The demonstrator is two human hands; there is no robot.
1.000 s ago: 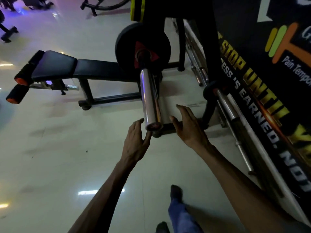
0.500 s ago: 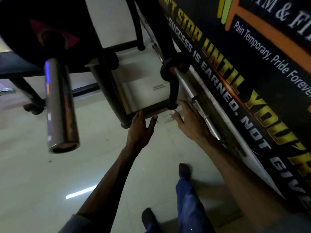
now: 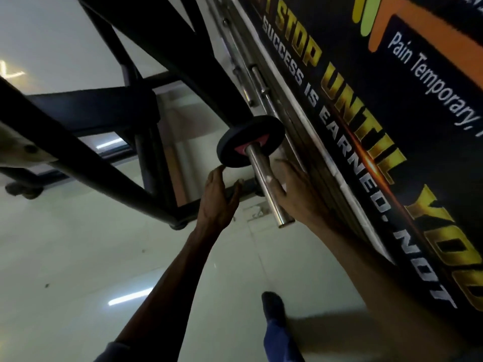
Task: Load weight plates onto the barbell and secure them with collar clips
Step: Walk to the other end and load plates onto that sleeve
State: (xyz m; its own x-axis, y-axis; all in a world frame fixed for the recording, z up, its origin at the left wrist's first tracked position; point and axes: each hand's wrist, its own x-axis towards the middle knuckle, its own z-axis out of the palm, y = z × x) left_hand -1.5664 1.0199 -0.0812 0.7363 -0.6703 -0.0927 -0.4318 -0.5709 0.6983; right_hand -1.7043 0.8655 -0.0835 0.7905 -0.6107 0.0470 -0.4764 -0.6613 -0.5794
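Left hand [image 3: 218,198]: reaching forward with the arm stretched out, fingers loosely spread and holding nothing; the fingertips are just under the lower edge of the plate [image 3: 248,142]; I cannot tell if they touch it.
Right hand [image 3: 296,194]: reaching forward on the right side of the bar [image 3: 266,188], palm turned to the bar, fingers straight, thumb lying against the steel; it does not close around it.
Bar: a shiny steel sleeve between the two hands; its long axis runs from the plate at upper left down to its free end at lower right, and that end points toward the person.
Plate: small, black, round, with a red mark around the hole; it sits on the bar at the far end of the visible sleeve, face turned to the camera.
Frame [image 3: 109,163]: black steel tubes cross the left half, behind the left hand.
Banner [image 3: 366,126]: dark, with yellow and white letters, runs along the right, just beside the right hand.
Floor [image 3: 78,257]: pale and glossy; one dark shoe [image 3: 271,304] stands on it below the hands.
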